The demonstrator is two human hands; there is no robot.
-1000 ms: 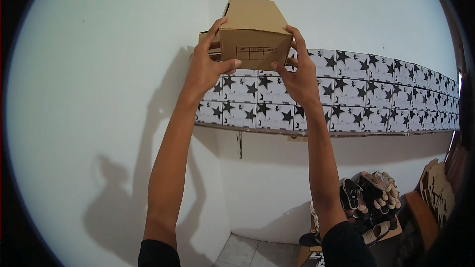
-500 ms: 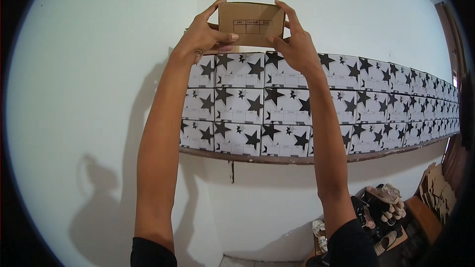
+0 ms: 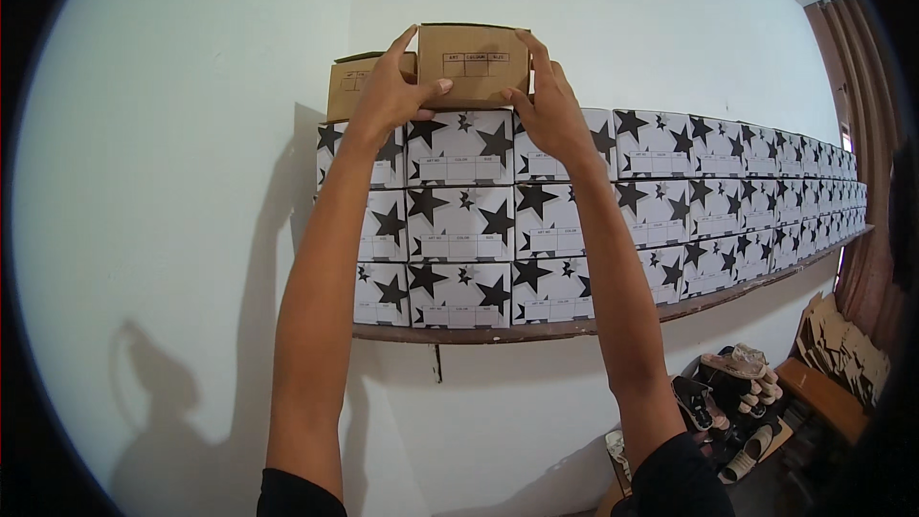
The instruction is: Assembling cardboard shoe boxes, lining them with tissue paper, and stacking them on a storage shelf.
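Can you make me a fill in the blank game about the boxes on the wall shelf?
1. Both hands, the left hand and the right hand, hold a plain ____ box.
2. The white boxes under it have black ____ on them.
3. The white boxes are stacked ____ rows high on the wooden shelf.
4. Another brown box sits to the ____ of the held one.

Missing words: brown; stars; three; left

Boxes up on a shelf

One box (image 3: 474,65) sits on top of the stacked boxes (image 3: 459,230), between the left hand (image 3: 392,91) and right hand (image 3: 548,105). Another box (image 3: 356,84) is just left. Shoes (image 3: 737,393) lie below the shelf (image 3: 498,330).
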